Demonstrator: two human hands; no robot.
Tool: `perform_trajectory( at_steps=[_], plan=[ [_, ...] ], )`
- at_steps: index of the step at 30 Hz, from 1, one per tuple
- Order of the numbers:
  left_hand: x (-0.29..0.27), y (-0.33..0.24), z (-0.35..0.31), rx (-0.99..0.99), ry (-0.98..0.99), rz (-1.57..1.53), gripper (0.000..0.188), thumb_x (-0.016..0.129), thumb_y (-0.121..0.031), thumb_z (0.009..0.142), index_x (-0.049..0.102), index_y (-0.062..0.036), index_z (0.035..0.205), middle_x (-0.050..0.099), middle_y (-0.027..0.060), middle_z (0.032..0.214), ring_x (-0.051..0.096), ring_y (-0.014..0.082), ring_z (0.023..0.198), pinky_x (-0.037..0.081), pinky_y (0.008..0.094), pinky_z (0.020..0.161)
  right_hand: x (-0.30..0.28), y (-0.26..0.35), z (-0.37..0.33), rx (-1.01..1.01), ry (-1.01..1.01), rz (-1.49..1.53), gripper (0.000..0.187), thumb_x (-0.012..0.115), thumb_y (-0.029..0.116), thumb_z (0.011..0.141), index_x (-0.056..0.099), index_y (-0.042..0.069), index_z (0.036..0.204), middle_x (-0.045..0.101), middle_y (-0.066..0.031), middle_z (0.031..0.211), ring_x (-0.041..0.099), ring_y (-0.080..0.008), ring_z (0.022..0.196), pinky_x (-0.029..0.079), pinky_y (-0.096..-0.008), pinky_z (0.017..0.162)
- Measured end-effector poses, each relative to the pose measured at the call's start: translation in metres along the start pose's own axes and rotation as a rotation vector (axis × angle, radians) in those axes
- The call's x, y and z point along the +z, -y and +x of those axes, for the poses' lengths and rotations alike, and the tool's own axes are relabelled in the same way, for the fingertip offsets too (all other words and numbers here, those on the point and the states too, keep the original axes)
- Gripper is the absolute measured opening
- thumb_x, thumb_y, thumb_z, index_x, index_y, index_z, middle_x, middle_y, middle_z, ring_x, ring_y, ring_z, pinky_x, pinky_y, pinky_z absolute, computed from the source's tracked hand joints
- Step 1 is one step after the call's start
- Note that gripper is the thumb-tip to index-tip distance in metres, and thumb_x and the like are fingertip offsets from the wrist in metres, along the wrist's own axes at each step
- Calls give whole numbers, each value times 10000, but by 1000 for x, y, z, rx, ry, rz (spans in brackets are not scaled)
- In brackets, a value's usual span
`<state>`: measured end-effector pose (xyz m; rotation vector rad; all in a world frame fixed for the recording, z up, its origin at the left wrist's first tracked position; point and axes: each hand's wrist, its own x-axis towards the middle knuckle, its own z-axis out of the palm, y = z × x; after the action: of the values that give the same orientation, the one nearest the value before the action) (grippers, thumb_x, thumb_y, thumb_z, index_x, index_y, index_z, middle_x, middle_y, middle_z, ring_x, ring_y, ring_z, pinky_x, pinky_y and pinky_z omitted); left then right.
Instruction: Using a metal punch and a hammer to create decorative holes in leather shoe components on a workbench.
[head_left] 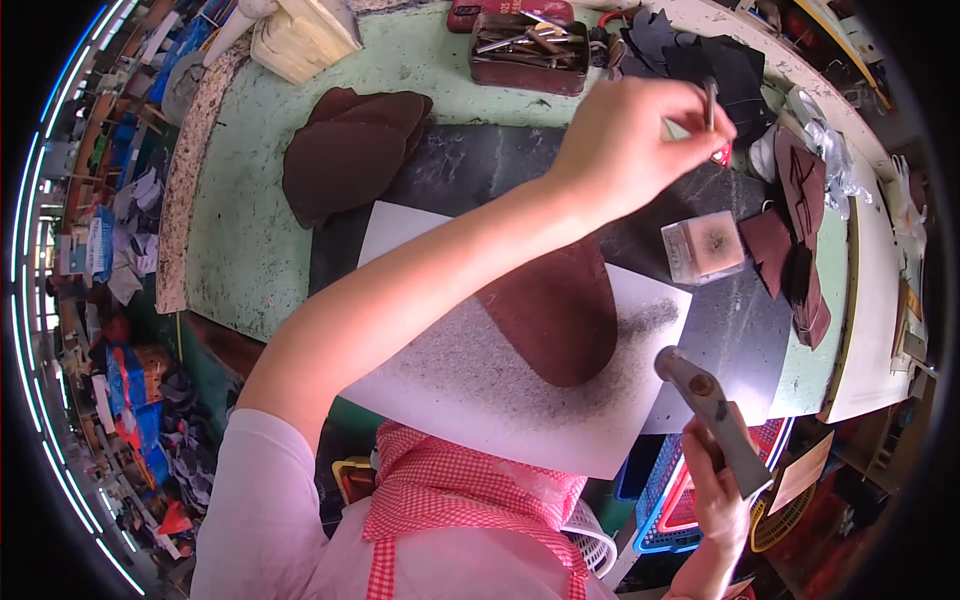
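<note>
Left hand reaches far across the bench, fingertips pinched on a thin metal tool; right hand grips a hammer nearer the brown leather piece.

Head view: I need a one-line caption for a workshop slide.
Left hand pinches a thin metal tool above the bench while the right hand grips a hammer beside a brown leather piece.

even, bright overhead light fills the scene, with a patch of white glare on the dark mat near the lower right and only soft, short shadows beneath the raised left hand. fisheye distortion curves the table edge and compresses the cluttered surroundings toward a black circular rim. the centre is sharp, whereas the periphery is smeared and fringed with blue.
</note>
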<state>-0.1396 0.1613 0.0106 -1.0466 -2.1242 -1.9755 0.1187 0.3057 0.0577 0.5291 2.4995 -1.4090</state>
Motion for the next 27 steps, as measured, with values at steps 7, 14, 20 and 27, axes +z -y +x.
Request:
perform_trajectory(
  at_steps=[7,14,20,27],
  plan=[
    [28,-3,-16,250,256,358,109,719,-202,792,713,-100,830,694,35,769,658,175,754,490,362,840,5,4,9,1,57,-16,138,625,80,855,551,4,943,594,-62,674,546,-100,580,443,-271,553],
    [-33,-56,-44,-589,326,-377,208,649,-142,902,646,-16,1068,697,76,912,684,129,786,555,220,637,4,-7,10,29,126,5,168,633,121,874,557,6,969,584,-55,658,523,-93,565,421,-274,537],
    [-44,-57,-102,-689,323,-403,126,645,-26,882,646,-10,1007,672,59,982,668,134,911,560,235,751,6,0,14,73,100,37,166,620,158,901,569,16,969,541,-31,606,461,-76,543,373,-259,505],
    [-34,-46,-125,-554,267,-281,85,617,22,887,628,46,967,664,56,954,640,101,915,536,243,840,9,4,13,-52,39,-9,159,596,148,921,600,3,985,545,-22,626,430,-51,537,327,-246,482]
  ],
)
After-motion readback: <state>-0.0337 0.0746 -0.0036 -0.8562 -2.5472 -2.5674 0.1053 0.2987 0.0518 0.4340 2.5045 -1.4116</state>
